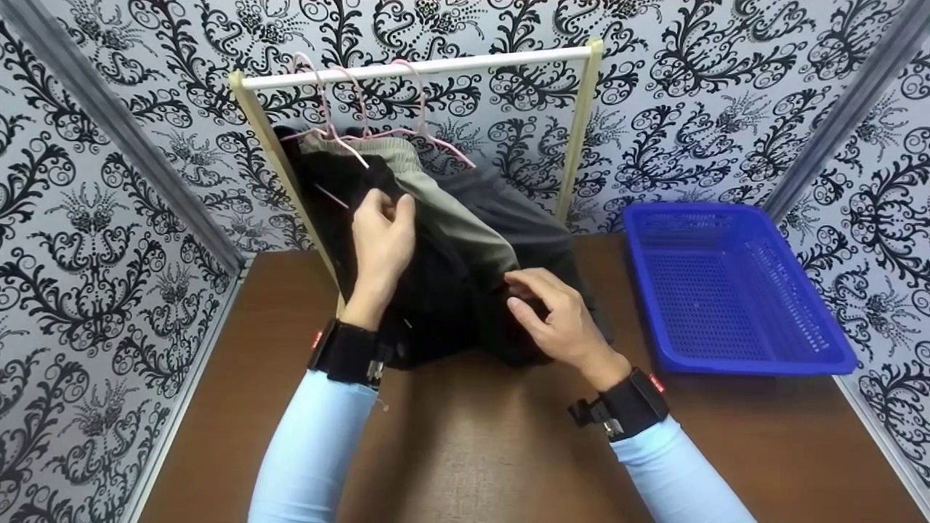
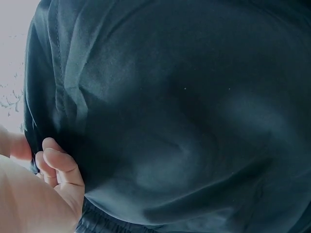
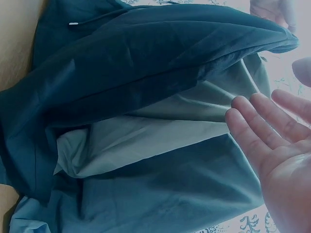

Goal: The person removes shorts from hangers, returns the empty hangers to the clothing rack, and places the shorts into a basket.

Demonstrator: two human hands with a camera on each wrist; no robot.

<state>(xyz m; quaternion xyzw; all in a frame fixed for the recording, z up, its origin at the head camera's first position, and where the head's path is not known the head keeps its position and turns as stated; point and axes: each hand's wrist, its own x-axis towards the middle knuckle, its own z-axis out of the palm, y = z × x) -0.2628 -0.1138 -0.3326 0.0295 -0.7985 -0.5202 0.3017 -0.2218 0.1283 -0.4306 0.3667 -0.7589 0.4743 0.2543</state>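
Black shorts [image 1: 436, 305] with an elastic waist hang nearest me on a pink hanger [image 1: 352, 151]. My left hand [image 1: 383, 236] pinches their upper edge near the hanger's right arm. Black cloth [image 2: 170, 107] fills most of the left wrist view, with the left fingertips [image 2: 60, 160] at its edge. Behind hang light khaki shorts [image 1: 465, 214] and dark grey shorts [image 1: 512, 203]. Low on the right, my right hand [image 1: 559, 312] is beside the hanging cloth. In the right wrist view its fingers [image 3: 262, 126] are extended beside the khaki [image 3: 146, 145] and grey cloth, gripping nothing.
The rack has a white top bar [image 1: 465, 65] and pale wooden posts [image 1: 579, 131]. A blue plastic basket [image 1: 639, 269] stands on the brown table [image 1: 465, 450] at the right. Patterned panels [image 1: 690, 109] enclose the table at the back and sides.
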